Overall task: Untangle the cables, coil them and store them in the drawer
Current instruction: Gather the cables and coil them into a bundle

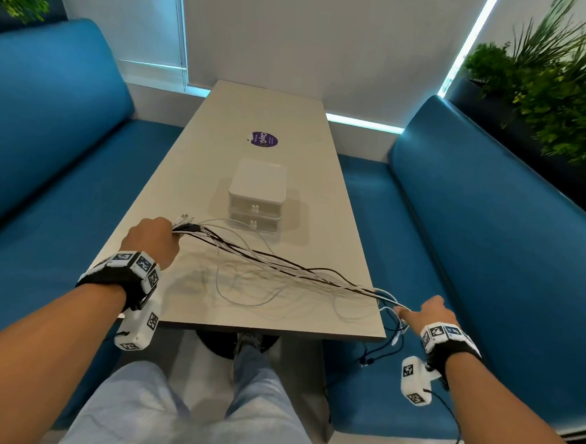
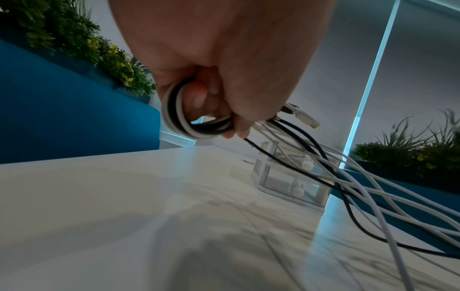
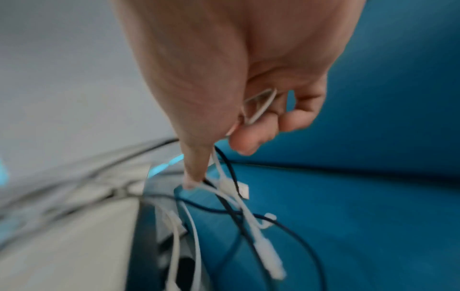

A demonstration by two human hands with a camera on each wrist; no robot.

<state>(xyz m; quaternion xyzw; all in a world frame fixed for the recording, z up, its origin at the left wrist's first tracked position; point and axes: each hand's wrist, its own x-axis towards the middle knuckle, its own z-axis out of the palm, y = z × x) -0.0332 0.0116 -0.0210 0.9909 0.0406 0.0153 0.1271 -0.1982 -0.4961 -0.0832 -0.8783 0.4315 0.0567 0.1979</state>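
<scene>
Stretching between two hands [image 1: 152,235] [image 1: 426,315] — cables [image 1: 282,267]

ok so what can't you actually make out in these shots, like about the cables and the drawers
- How many cables: head view, strands overlap and are too thin to count.
- Drawer unit contents: head view shows only its lid and shut fronts; left wrist view has cables crossing it.
- Right hand grip: right wrist view is motion-blurred, and plug types are unreadable.
- Cable ends inside the left hand: covered by curled fingers.
</scene>
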